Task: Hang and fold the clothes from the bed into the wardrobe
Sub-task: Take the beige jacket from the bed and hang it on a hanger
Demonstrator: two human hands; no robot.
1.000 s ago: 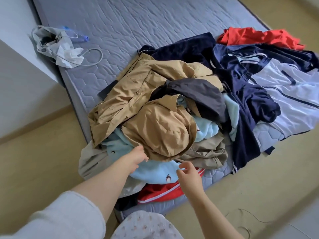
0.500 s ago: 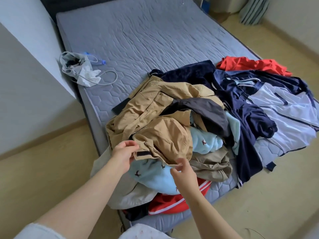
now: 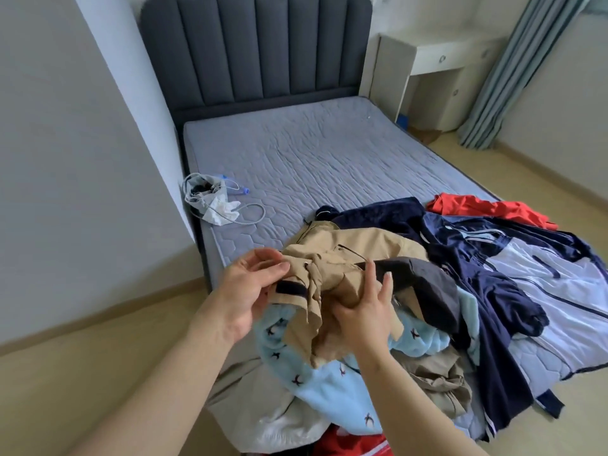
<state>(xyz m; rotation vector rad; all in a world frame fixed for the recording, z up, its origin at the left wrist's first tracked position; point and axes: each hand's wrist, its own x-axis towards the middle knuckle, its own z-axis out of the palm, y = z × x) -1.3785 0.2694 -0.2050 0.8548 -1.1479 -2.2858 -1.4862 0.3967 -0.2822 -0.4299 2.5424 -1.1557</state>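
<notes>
Crumpled tan jacket (image 3: 355, 245) gripped by left hand (image 3: 245, 291) and right hand (image 3: 365, 315), over the heap (image 3: 329, 376) at the quilted mattress (image 3: 329, 159) foot. A drawstring bag (image 3: 205, 192) at its side edge contains dark items.

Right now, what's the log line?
stage: pick from pile | left hand: holds tan jacket | right hand: grips tan jacket | clothes pile: on mattress

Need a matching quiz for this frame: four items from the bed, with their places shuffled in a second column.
1 tan jacket
2 light blue fleece
3 navy and white jacket
4 grey drawstring bag

A alone on the mattress, beside the wall
B spread flat, furthest right
C held by left hand and right hand
D under the tan jacket

Pairs: 1-C, 2-D, 3-B, 4-A
</notes>
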